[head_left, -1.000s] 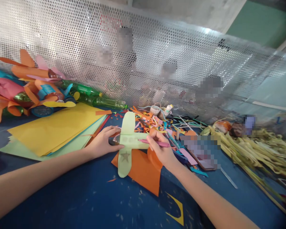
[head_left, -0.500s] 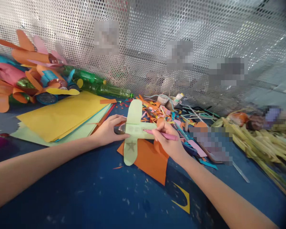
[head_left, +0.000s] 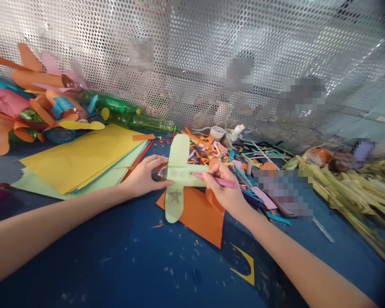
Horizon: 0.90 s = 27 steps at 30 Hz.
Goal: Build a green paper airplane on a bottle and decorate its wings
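Observation:
A toy plane [head_left: 195, 180], made of a plastic bottle wrapped in pale green paper, lies over an orange paper sheet [head_left: 202, 218]. Its paper wings stick out toward and away from me, and a dark star marks the near wing. My left hand [head_left: 150, 173] grips the bare bottle end at the left, thumb and fingers on either side. Pinched in my right hand [head_left: 224, 186] is a pink pen [head_left: 223, 182], its tip at the green paper on the body beside faint grey square marks. An orange paper tail piece is partly behind my right hand.
Stacked coloured paper [head_left: 83, 158] lies left, with finished bottle planes [head_left: 48, 102] and green bottles [head_left: 137, 119] behind. Paper scraps [head_left: 208, 145], a glue bottle [head_left: 238, 131] and dry husks [head_left: 336, 192] sit back and right. A perforated metal screen [head_left: 192, 51] stands behind the blue table.
The view has shifted very slightly. The pen tip stays at the paper beside the square marks, and both hands keep their holds.

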{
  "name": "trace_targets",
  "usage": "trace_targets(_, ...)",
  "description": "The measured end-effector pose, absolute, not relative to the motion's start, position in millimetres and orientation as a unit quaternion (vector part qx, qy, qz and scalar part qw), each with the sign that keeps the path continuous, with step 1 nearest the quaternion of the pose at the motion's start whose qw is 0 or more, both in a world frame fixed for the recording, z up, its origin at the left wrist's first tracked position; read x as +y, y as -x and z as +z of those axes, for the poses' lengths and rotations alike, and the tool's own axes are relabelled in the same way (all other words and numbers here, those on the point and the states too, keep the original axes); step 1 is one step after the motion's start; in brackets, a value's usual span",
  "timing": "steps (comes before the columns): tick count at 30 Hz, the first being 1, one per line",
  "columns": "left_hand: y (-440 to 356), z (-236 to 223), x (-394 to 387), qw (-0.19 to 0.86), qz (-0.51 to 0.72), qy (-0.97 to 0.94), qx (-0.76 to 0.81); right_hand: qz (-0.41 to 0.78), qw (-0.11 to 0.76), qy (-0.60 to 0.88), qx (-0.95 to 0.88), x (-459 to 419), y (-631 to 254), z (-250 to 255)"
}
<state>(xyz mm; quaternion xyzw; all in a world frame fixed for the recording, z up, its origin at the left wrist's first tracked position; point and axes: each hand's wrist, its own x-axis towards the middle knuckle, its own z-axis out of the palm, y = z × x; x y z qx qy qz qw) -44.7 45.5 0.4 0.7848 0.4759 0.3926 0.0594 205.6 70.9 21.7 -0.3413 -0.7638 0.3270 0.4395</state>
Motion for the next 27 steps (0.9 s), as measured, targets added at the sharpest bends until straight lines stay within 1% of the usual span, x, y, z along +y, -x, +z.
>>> trace_targets(3,44.2,1.4,44.8,0.064,0.393,-0.784,0.475,0.319,0.442,0.343,-0.765,70.2,-205.7,22.9)
trace_targets(9,45.2,-1.9,45.0,0.053,0.398,-0.78,0.481,0.317,0.413,0.344,-0.781,67.5,-206.0,27.1)
trace_targets(15,44.4,0.3,44.2,0.058,0.39,-0.782,0.483,0.327,0.432,0.349,-0.765,67.8,-205.3,25.2)
trace_targets(22,44.6,0.8,43.6,0.063,0.386,-0.778,0.492,0.322,0.434,0.343,-0.768,70.1,-206.5,23.3)
trace_targets(27,44.4,0.2,44.2,0.065,0.391,-0.776,0.49,0.343,0.442,0.33,-0.76,69.4,-206.7,24.8)
